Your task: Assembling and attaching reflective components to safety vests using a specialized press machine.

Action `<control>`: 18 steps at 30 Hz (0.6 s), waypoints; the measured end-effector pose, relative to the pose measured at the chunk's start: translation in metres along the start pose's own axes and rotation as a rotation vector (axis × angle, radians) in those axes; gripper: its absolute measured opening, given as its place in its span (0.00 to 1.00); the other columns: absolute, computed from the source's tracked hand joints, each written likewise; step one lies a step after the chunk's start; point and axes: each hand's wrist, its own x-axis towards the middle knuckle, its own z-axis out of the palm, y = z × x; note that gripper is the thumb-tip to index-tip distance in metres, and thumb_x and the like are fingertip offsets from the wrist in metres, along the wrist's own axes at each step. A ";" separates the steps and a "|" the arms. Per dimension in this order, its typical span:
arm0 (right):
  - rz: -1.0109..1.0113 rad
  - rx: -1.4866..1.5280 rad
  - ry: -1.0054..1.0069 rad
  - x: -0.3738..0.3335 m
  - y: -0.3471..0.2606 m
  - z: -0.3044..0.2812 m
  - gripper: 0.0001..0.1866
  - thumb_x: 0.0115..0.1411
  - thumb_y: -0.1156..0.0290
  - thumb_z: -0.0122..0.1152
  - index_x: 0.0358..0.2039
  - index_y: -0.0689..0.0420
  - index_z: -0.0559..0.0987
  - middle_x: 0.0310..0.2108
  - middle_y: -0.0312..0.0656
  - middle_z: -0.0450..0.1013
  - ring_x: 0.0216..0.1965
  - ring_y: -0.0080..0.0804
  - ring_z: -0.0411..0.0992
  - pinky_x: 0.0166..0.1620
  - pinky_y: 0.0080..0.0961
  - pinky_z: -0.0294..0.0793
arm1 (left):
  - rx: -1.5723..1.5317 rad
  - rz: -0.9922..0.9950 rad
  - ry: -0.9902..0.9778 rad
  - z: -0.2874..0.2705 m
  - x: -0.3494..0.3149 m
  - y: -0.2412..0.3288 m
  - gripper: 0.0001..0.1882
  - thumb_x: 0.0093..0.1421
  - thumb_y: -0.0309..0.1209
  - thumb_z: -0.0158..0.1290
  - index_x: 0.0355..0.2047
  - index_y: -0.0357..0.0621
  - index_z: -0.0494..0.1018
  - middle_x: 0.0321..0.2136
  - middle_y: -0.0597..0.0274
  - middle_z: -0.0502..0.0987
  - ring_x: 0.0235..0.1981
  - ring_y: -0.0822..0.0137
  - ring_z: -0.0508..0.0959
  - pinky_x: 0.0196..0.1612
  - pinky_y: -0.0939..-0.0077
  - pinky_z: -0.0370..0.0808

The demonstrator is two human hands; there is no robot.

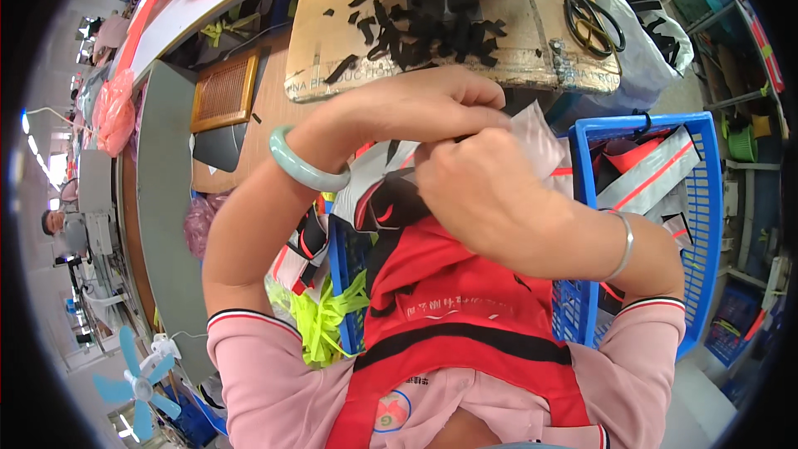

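Observation:
My left hand [440, 104], with a pale green bangle on its wrist, is closed, fingertips by a pale, sheer striped strip [539, 140] that sticks out to the right. Just below it and touching it, my right hand [486, 183] is curled into a fist, a silver bangle on that wrist. What lies inside the right fist is hidden. Grey, black and red-edged fabric [395, 199] hangs under the hands, over my red apron [465, 274].
Ahead, black scraps [424, 33] litter a worn board [324, 50]; black-handled scissors [590, 25] lie at its right. A blue basket [706, 199] of reflective strips stands right. Neon yellow strips [324, 324] hang left. A woven cane panel [224, 91] lies far left, a fan [141, 387] lower left.

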 end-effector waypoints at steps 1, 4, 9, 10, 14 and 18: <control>0.055 -0.046 0.185 -0.004 0.003 0.001 0.07 0.49 0.72 0.57 0.29 0.59 0.78 0.29 0.45 0.75 0.22 0.32 0.75 0.22 0.30 0.71 | -0.162 0.139 0.172 0.012 -0.001 -0.005 0.18 0.64 0.42 0.47 0.33 0.36 0.72 0.27 0.65 0.72 0.32 0.74 0.70 0.37 0.77 0.68; 0.149 0.063 0.413 -0.024 0.025 0.004 0.06 0.51 0.70 0.59 0.28 0.59 0.77 0.28 0.44 0.74 0.25 0.36 0.76 0.23 0.32 0.72 | -0.388 0.347 0.545 0.050 -0.018 -0.031 0.16 0.63 0.35 0.47 0.43 0.36 0.74 0.43 0.53 0.76 0.47 0.62 0.74 0.51 0.72 0.68; 0.163 0.675 0.453 -0.041 0.042 0.010 0.11 0.53 0.65 0.60 0.32 0.58 0.77 0.30 0.47 0.75 0.31 0.48 0.75 0.34 0.38 0.74 | -0.195 0.233 0.883 0.133 -0.022 -0.059 0.15 0.55 0.21 0.54 0.44 0.37 0.75 0.38 0.50 0.78 0.42 0.60 0.79 0.45 0.72 0.73; 0.160 0.795 0.424 -0.041 0.043 0.010 0.12 0.52 0.64 0.61 0.32 0.59 0.76 0.30 0.48 0.75 0.32 0.48 0.75 0.34 0.38 0.74 | -0.180 0.304 0.921 0.136 -0.025 -0.061 0.15 0.55 0.21 0.54 0.44 0.37 0.75 0.38 0.50 0.78 0.42 0.60 0.79 0.45 0.72 0.73; 0.149 0.783 0.391 -0.052 0.045 -0.002 0.16 0.50 0.62 0.65 0.33 0.59 0.75 0.30 0.49 0.75 0.32 0.49 0.75 0.35 0.38 0.73 | -0.193 0.239 0.962 0.118 -0.053 -0.050 0.12 0.56 0.20 0.54 0.41 0.37 0.76 0.32 0.52 0.80 0.33 0.63 0.81 0.37 0.75 0.75; 0.254 0.798 0.393 -0.058 0.047 -0.018 0.19 0.46 0.64 0.68 0.35 0.61 0.72 0.27 0.51 0.73 0.30 0.49 0.73 0.34 0.37 0.71 | -0.022 0.316 0.916 0.078 -0.078 -0.017 0.11 0.56 0.22 0.56 0.40 0.37 0.76 0.31 0.51 0.79 0.31 0.59 0.81 0.35 0.74 0.75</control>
